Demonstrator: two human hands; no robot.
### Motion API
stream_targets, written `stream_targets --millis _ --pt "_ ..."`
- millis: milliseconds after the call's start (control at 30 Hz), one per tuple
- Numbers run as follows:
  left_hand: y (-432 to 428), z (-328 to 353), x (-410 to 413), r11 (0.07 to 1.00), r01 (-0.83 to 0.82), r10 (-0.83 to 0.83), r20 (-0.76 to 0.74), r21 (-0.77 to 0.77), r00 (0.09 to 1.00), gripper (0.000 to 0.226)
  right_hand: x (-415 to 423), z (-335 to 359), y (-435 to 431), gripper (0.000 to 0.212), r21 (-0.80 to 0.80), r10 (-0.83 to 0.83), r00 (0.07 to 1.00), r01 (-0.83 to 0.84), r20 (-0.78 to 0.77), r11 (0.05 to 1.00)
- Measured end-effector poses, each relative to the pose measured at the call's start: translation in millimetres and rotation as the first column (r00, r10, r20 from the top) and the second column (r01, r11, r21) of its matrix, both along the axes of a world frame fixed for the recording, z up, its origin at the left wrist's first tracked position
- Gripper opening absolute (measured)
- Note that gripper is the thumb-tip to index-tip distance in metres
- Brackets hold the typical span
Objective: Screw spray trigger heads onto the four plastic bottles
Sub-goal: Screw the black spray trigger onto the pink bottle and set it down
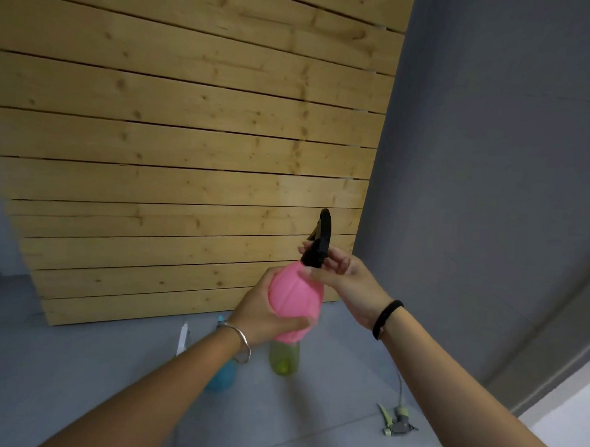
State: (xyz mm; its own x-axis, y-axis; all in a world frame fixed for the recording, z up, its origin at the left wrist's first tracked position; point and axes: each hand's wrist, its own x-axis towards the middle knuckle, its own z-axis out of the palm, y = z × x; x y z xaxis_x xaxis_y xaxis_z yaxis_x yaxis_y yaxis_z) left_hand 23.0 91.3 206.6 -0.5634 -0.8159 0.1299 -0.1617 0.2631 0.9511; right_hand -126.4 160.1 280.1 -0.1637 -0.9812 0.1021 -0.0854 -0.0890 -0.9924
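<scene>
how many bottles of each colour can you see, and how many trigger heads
pink bottle: 1
green bottle: 1
blue bottle: 1
black trigger head: 1
green trigger head: 1
white trigger head, partly hidden: 1
Total: 3 bottles, 3 trigger heads, 6 things

Both my forearms are bare, with no sleeves showing anywhere along them. Just behind my left hand (260,309) a thin silver bangle (241,342) sits loosely on the wrist, a plain smooth metal ring. Just behind my right hand (351,285) a black band (385,318) wraps the wrist, narrow, matte and snug. My fingers carry no rings that I can see.
</scene>
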Motion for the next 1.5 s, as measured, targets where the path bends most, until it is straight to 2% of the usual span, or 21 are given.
stream_targets --millis 100,167,300,333,433,500,600,667,733,833,900,1133,1500 --pt "-18.3 -12.8 5.7 0.998 -0.049 0.051 0.043 -0.041 0.998 0.093 -3.0 -1.4 -11.6 0.056 0.125 0.12 0.988 -0.132 0.102 0.983" --pt "-30.7 -27.2 6.2 0.996 -0.067 0.07 0.047 -0.055 0.996 0.091 -3.3 -8.5 -27.5 0.065 0.211 0.105 0.977 -0.144 0.184 0.967" --pt "-49.1 -58.9 3.8 0.998 -0.063 0.064 0.035 -0.03 0.997 0.092 -3.0 -31.1 -57.1 0.049 0.299 0.026 0.962 -0.11 0.273 0.948" --pt "-54.8 -65.4 4.9 0.997 -0.06 0.063 0.076 -0.047 0.995 0.097 -3.8 -38.9 -64.2 0.047 0.312 0.022 0.958 -0.115 0.286 0.943" --pt "-80.1 -87.8 16.0 0.987 -0.045 0.093 0.324 -0.152 0.941 0.12 -12.0 -69.8 -84.0 0.044 0.366 0.016 0.967 -0.112 0.255 0.924" --pt "-96.9 -108.8 27.6 0.988 -0.066 0.124 0.468 -0.139 0.875 0.118 -18.6 -95.8 -95.1 0.039 0.398 0.019 0.975 -0.108 0.223 0.911" --pt "-116.6 -144.1 43.9 0.99 -0.073 0.128 0.587 -0.117 0.799 0.101 -24.1 -135.2 -108.4 0.034 0.428 0.033 0.984 -0.107 0.176 0.897" --pt "-125.5 -164.9 47.7 0.989 -0.098 0.143 0.591 -0.107 0.794 0.085 -25.0 -159.4 -117.0 0.033 0.45 0.053 0.994 -0.093 0.1 0.888" --pt "-133.4 -184.3 46.3 0.982 -0.187 0.172 0.545 -0.029 0.82 0.075 -24.1 -184.9 -127.4 0.035 0.477 0.073 0.996 -0.09 0.054 0.875" --pt "-140.8 -202.8 41.0 0.933 -0.317 0.204 0.475 0.171 0.856 0.071 -20.1 -214.0 -139.8 0.035 0.508 0.111 0.993 -0.119 0.047 0.853" --pt "-143.6 -213.9 38.9 0.906 -0.341 0.197 0.465 0.25 0.863 0.071 -16.9 -229.1 -147.0 0.037 0.52 0.118 0.992 -0.125 0.047 0.845" --pt "-147.0 -241.1 34.6 0.854 -0.417 0.186 0.566 0.312 0.803 0.067 -3.2 -280.0 -161.4 0.047 0.549 0.115 0.993 -0.083 -0.024 0.832" --pt "-146.8 -252.7 33.9 0.806 -0.457 0.217 0.531 0.375 0.819 0.061 1.1 -322.5 -160.6 0.043 0.608 0.056 0.998 -0.031 -0.022 0.794"
